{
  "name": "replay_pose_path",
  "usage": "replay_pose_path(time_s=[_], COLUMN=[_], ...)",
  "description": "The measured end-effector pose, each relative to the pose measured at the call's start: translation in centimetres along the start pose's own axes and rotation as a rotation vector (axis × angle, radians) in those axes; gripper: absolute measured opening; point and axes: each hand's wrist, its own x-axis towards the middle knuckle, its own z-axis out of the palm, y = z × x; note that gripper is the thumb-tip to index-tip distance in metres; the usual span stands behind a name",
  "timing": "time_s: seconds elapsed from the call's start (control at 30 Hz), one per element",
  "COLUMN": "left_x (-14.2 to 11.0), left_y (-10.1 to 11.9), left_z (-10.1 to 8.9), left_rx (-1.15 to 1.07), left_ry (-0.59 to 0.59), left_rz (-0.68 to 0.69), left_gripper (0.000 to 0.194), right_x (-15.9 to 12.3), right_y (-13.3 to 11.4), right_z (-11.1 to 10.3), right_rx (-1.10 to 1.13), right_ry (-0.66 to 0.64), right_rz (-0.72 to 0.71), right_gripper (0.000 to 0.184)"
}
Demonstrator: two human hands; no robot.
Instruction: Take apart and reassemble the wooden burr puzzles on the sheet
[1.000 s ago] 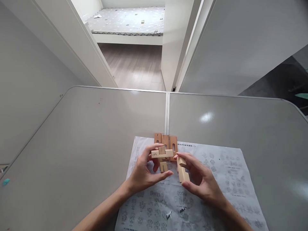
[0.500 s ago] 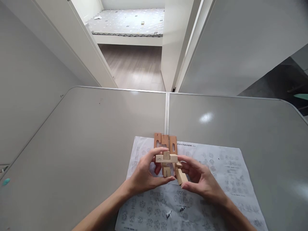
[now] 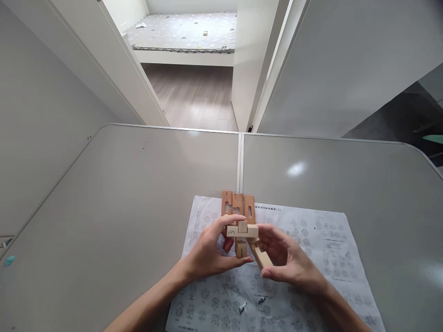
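1. The right hand (image 3: 294, 263) pinches a loose notched piece (image 3: 265, 260) near its lower end with the thumb; the other fingers curl behind, partly hidden.
2. The left hand (image 3: 207, 249) grips the joined pieces (image 3: 242, 234), thumb beneath, forefinger on top. They are held above the sheet (image 3: 221, 295).
3. The step in hand seems to be offering the loose piece to the joined ones: it slants, its upper end at the right end of the crossbar. Contact there cannot be told.
4. The next move probably calls for turning the loose piece until its notch lines up, while the left grip stays firm so nothing slips apart.
5. A second ago the loose piece was well apart from the crossbar; now its upper end is beside or behind it. The joined pieces have shifted right and nearer the person.
6. Beyond, three slotted slabs (image 3: 237, 199) lie side by side, unmoved, across the sheet's far edge on the table (image 3: 166, 184).
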Motion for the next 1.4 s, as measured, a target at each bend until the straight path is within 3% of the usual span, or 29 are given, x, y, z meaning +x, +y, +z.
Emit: replay_pose_path(time_s=[0.13,0.3,0.4,0.57,0.83,1.03,1.4], left_x=[0.0,0.3,0.4,0.2,0.2,0.4,0.3], left_y=[-0.1,0.1,0.3,0.0,-0.3,-0.1,-0.3], left_z=[0.1,0.0,-0.1,0.1,1.1,1.1,0.8], left_rx=[0.017,0.047,0.073,0.166,0.309,0.319,0.288], left_ry=[0.003,-0.037,-0.068,-0.057,0.01,0.041,-0.027], left_rz=[0.022,0.101,0.14,0.24,0.416,0.451,0.383], left_gripper=[0.071,0.07,0.068,0.066,0.05,0.051,0.056], right_x=[0.2,0.5,0.6,0.5,0.2,0.0,-0.4], right_y=[-0.6,-1.7,-1.7,-1.1,-0.7,-0.5,-0.4], right_z=[0.3,0.7,0.7,0.7,1.5,1.8,0.9], right_rx=[0.017,0.074,0.061,0.066,0.049,0.043,-0.022], right_ry=[-0.056,-0.129,-0.103,-0.073,0.002,0.009,0.048], right_rz=[0.027,0.057,0.012,0.056,0.009,0.052,0.186], right_gripper=[0.078,0.064,0.064,0.081,0.069,0.071,0.075])
